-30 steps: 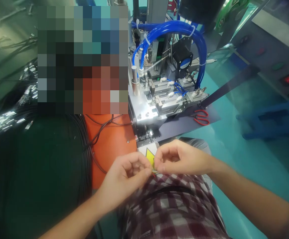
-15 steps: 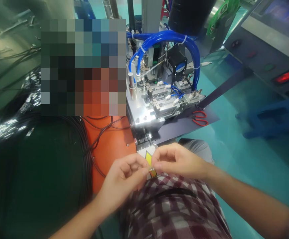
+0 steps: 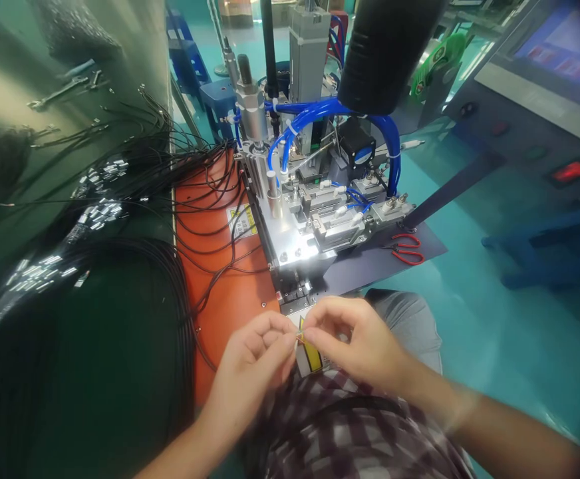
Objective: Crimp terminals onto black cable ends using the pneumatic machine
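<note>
My left hand [image 3: 257, 349] is closed in a pinch, thumb against forefinger, in front of the plaid shirt. Its fingertips meet those of my right hand [image 3: 352, 336], which is pinched too. Between them shows a tiny, thin, light-coloured piece [image 3: 300, 335] with a reddish tint, too small to name. Just behind the fingers is a white label with a yellow, black-edged warning mark [image 3: 312, 357], partly covered by my right hand. Beyond it stands a metal machine [image 3: 294, 243] with cylinders and blue air hoses [image 3: 320, 108].
Black cables [image 3: 167, 266] lie in a coil at left and spread over the orange surface [image 3: 230, 293]. Red-handled snips [image 3: 408, 249] rest on the dark plate right of the machine. A wrench [image 3: 60, 93] lies at upper left. A control panel [image 3: 524, 126] stands at right.
The view has shifted, so the machine and snips sit slightly lower in it. My hands remain pinched together, the right wrist a little lower. The pixelated patch at upper left is gone, showing cables.
</note>
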The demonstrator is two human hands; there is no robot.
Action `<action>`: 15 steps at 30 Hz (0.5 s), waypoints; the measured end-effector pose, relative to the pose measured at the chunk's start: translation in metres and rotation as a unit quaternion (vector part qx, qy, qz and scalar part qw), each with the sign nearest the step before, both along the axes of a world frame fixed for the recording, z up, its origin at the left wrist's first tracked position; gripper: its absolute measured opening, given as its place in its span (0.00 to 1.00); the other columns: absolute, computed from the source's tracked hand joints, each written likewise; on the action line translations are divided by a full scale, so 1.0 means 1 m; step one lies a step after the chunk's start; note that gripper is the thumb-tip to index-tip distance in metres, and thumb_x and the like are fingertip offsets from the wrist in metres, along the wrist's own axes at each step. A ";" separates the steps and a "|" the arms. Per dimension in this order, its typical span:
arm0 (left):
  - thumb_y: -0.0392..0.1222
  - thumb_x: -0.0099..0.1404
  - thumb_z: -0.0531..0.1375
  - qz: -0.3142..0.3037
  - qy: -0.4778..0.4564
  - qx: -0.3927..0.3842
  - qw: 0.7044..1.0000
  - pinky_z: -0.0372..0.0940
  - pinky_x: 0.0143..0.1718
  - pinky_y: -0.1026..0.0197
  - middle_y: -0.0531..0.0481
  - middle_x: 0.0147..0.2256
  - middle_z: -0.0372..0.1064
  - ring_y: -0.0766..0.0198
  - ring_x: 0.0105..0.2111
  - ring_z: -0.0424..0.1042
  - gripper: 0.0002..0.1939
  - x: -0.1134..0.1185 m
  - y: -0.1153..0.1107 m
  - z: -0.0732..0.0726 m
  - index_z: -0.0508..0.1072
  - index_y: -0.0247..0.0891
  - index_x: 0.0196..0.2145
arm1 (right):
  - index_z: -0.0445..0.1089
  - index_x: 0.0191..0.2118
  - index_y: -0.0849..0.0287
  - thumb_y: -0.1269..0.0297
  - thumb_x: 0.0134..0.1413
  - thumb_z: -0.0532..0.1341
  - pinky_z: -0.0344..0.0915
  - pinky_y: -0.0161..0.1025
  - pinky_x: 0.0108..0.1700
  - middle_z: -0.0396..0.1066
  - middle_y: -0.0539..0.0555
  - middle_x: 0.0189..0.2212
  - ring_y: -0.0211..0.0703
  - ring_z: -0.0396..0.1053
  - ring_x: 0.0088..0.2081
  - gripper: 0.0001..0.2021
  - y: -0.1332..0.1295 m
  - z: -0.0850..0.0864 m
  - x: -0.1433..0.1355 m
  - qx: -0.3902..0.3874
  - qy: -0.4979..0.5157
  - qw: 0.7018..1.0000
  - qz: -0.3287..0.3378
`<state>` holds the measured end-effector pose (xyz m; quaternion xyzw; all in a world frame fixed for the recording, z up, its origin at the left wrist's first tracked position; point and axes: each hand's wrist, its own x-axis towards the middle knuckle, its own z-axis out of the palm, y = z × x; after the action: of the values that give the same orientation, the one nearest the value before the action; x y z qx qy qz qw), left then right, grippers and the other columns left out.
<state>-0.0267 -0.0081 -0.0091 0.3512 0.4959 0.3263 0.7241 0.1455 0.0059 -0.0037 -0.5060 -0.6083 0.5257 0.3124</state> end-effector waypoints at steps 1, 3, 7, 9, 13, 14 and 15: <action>0.48 0.62 0.61 0.009 -0.003 0.003 1.000 0.44 0.18 0.71 0.61 0.15 0.55 0.75 0.17 0.49 0.12 0.001 0.000 0.000 0.67 0.37 0.30 | 0.70 0.27 0.60 0.72 0.51 0.61 0.58 0.31 0.26 0.66 0.45 0.21 0.32 0.60 0.22 0.04 0.001 -0.001 -0.002 -0.008 0.003 1.000 -0.008; 0.48 0.62 0.61 0.026 -0.010 0.010 1.000 0.48 0.19 0.70 0.61 0.15 0.56 0.74 0.17 0.50 0.11 0.002 0.002 0.001 0.66 0.37 0.30 | 0.70 0.27 0.60 0.70 0.52 0.60 0.58 0.32 0.27 0.67 0.46 0.21 0.34 0.61 0.24 0.04 0.003 -0.003 -0.005 -0.023 0.011 0.999 -0.024; 0.47 0.62 0.60 0.054 -0.010 -0.006 0.998 0.46 0.18 0.70 0.62 0.15 0.55 0.76 0.15 0.46 0.11 0.010 0.010 0.007 0.64 0.38 0.30 | 0.69 0.28 0.59 0.68 0.53 0.60 0.58 0.33 0.26 0.64 0.46 0.21 0.35 0.59 0.23 0.05 0.007 -0.006 -0.009 -0.027 0.013 0.998 -0.061; 0.46 0.61 0.60 0.058 -0.001 -0.017 0.998 0.41 0.16 0.71 0.62 0.14 0.55 0.76 0.14 0.43 0.10 0.015 0.017 0.010 0.63 0.38 0.30 | 0.68 0.27 0.59 0.67 0.53 0.60 0.58 0.34 0.27 0.63 0.47 0.20 0.36 0.59 0.23 0.06 0.008 -0.008 -0.010 -0.008 0.007 0.997 -0.080; 0.45 0.58 0.61 0.058 0.003 -0.015 0.998 0.38 0.15 0.72 0.61 0.14 0.56 0.77 0.15 0.44 0.11 0.024 0.029 0.012 0.64 0.37 0.28 | 0.68 0.26 0.59 0.68 0.53 0.60 0.59 0.35 0.28 0.65 0.48 0.21 0.36 0.60 0.23 0.06 0.010 -0.007 -0.004 0.023 -0.016 0.996 -0.089; 0.45 0.58 0.62 0.054 0.000 -0.015 0.998 0.38 0.15 0.72 0.61 0.14 0.55 0.77 0.15 0.44 0.11 0.025 0.031 0.011 0.64 0.37 0.27 | 0.68 0.26 0.59 0.68 0.53 0.60 0.59 0.35 0.28 0.65 0.48 0.21 0.37 0.60 0.23 0.05 0.012 -0.007 -0.002 0.023 -0.025 0.996 -0.078; 0.45 0.57 0.62 0.052 -0.003 -0.016 0.998 0.38 0.15 0.72 0.61 0.14 0.55 0.77 0.15 0.44 0.11 0.025 0.033 0.010 0.64 0.37 0.27 | 0.69 0.27 0.59 0.68 0.53 0.61 0.59 0.35 0.29 0.66 0.48 0.21 0.37 0.61 0.23 0.05 0.013 -0.006 0.002 0.019 -0.033 0.997 -0.064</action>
<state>-0.0014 0.0247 0.0007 0.3125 0.5167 0.3569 0.7127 0.1473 0.0192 -0.0095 -0.5553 -0.5945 0.4757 0.3345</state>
